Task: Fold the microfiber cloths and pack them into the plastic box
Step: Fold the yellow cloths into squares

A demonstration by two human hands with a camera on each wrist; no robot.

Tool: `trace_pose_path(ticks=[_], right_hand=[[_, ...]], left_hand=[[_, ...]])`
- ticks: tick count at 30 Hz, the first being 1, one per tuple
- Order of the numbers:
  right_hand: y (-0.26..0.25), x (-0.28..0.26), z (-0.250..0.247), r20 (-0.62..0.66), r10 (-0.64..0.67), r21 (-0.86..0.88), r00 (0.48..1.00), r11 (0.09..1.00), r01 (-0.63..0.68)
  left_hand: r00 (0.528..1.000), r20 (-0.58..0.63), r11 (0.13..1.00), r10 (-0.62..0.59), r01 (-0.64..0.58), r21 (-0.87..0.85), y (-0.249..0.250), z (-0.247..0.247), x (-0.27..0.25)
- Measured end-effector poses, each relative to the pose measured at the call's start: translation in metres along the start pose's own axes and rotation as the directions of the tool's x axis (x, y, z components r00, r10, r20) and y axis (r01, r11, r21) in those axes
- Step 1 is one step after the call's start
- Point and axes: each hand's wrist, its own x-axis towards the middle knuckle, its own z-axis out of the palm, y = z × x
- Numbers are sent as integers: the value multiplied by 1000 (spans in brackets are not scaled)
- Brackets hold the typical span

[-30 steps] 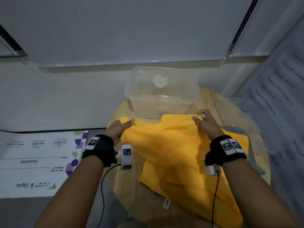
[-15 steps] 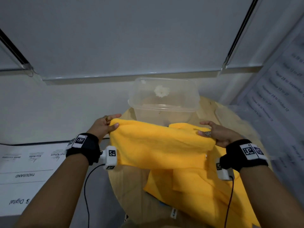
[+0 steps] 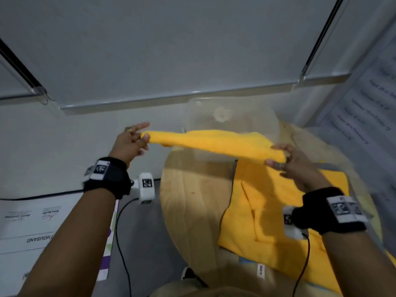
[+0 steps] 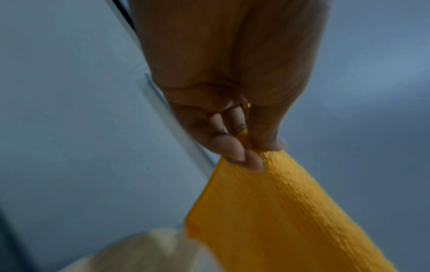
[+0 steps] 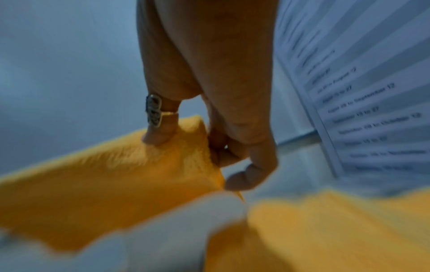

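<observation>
A yellow microfiber cloth (image 3: 216, 142) hangs stretched in the air between both hands, above the round wooden table (image 3: 192, 202). My left hand (image 3: 137, 138) pinches its left corner (image 4: 263, 160) between thumb and fingertips. My right hand (image 3: 282, 159) grips the right corner (image 5: 186, 147), thumb on one side and fingers on the other. Behind the cloth stands the clear plastic box (image 3: 233, 116), partly hidden by it. More yellow cloths (image 3: 274, 215) lie in a pile on the table under my right forearm.
A white printed board (image 3: 32, 232) lies on the floor at the left. A printed sheet with dates (image 3: 368, 112) hangs at the right. Grey wall panels rise behind the table. Thin black cables (image 3: 120, 243) trail from both wrist cameras.
Both hands have lifted the cloth off the pile and pulled it taut. The left hand moved up and to the left; the cloth now hangs in front of the box.
</observation>
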Motion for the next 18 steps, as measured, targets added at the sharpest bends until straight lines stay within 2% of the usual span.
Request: trace_pose_path(ticks=[2,3,5,7,9,14,18], right_hand=[[58,-9,29,-31,126,-108,992,986,-129],[87,-14,44,-75,170,-178,983,967,-181],[137,-26,72,-242,171,-363,955,897,-252],[170,-38,91,-362,56,-512,931,823,-248],[187,-39,94,-385,-19,-567,923,794,-221],[194,-10,63,-344,-21,-556,939,810,-186],[187,14,35,-350,43,-534,936,812,-236]], left_hand=[[979,77,982,-187,185,28,-48,13,-10],[950,108,956,-294,291,36,-72,22,-15],[890,142,899,-433,414,146,-117,41,-24],[876,160,848,-454,370,380,-155,58,-32],[883,175,811,-435,301,501,-173,70,-42],[916,180,840,-357,231,491,-177,92,-46],[947,177,879,-269,167,447,-171,103,-36]])
